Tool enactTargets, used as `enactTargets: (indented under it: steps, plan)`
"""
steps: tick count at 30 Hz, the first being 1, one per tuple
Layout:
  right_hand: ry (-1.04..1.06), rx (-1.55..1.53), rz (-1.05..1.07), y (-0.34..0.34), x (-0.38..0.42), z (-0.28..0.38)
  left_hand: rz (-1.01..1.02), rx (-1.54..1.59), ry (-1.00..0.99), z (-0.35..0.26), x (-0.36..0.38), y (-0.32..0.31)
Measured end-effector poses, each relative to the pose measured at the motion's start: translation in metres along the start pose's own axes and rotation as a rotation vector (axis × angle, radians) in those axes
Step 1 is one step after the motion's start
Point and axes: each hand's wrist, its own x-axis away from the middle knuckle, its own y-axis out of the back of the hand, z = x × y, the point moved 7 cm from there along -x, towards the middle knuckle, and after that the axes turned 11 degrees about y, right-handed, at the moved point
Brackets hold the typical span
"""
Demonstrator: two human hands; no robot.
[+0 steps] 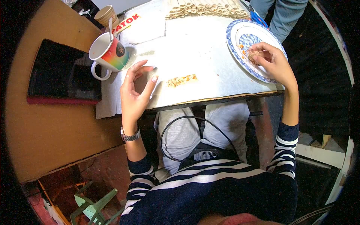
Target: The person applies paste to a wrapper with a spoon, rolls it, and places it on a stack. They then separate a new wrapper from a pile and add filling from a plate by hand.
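Note:
My left hand (137, 88) is held above the left part of the paper-covered table, thumb and fingers apart, nothing in it. To its left stands a mug (117, 56) in red, yellow and green with a spoon (110, 30) in it. My right hand (273, 63) is over a blue-and-white patterned plate (234, 52), fingertips pinched on a clump of pale crumbly mix (253, 57). Orange bits lie on the plate beside the fingers. Between my hands, a narrow strip of orange-and-white crumbly filling (182, 80) lies on the white paper (195, 48).
Pale rolled sticks (206, 9) are stacked in a row at the far edge. Blue-handled scissors (258, 18) lie behind the plate. A paper cup (106, 15) and a lettered strip (126, 23) sit beyond the mug. A dark tablet-like device (63, 71) rests at left. Another person's jeans (287, 17) show far right.

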Motion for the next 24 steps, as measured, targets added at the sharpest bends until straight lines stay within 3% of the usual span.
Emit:
enactTargets:
  steps: [4,10,13,16,19,24]
  plan:
    - [-0.101,-0.056,-0.053,0.007,0.000,0.007,0.003,0.019,0.007,0.001,0.000,0.000]
    - [-0.060,0.121,-0.134,0.016,0.000,0.005,0.001,0.035,0.010,0.002,0.000,-0.001]
    - [-0.201,0.031,-0.118,0.017,-0.001,-0.004,-0.002,0.026,0.004,0.004,-0.001,0.000]
    - [-0.092,-0.046,-0.143,0.017,-0.002,-0.009,-0.005,0.020,0.004,0.003,0.000,0.000]
    - [-0.157,-0.187,-0.146,0.014,0.001,-0.007,-0.005,0.024,0.005,0.003,0.000,0.000]
    - [-0.049,-0.210,-0.171,0.021,0.000,-0.011,-0.004,0.022,0.003,0.003,-0.001,0.000]
